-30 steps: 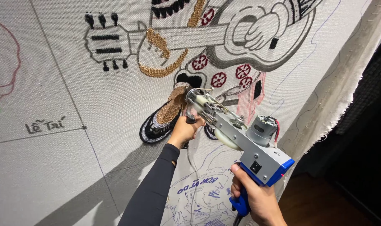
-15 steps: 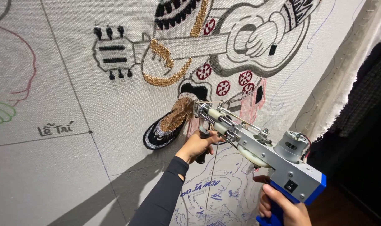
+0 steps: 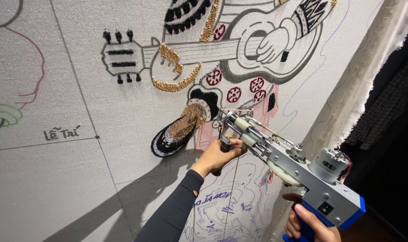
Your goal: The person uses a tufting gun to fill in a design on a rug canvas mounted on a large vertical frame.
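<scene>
A silver tufting gun (image 3: 284,161) with a blue rear body points its needle end at the stretched grey cloth (image 3: 78,170). My left hand (image 3: 218,154), in a dark sleeve, grips the gun's black front handle just below the needle. My right hand (image 3: 309,224) holds the blue rear grip at the bottom right. The needle tip sits by a pink tufted patch (image 3: 210,134), right of a gold, silver and black tufted shoe (image 3: 179,132). A thin yarn strand runs along the gun.
The cloth carries a guitar drawing (image 3: 230,49) with gold, black and red tufted parts, blue line sketches (image 3: 222,210) low down, and outlines at the far left. The frayed cloth edge (image 3: 347,98) runs down the right; dark clothing (image 3: 387,107) hangs beyond it.
The view has shifted, so the cloth design sits lower and further right in frame. Both hands keep their grips, and the gun's needle has stayed near the shoe and pink patch.
</scene>
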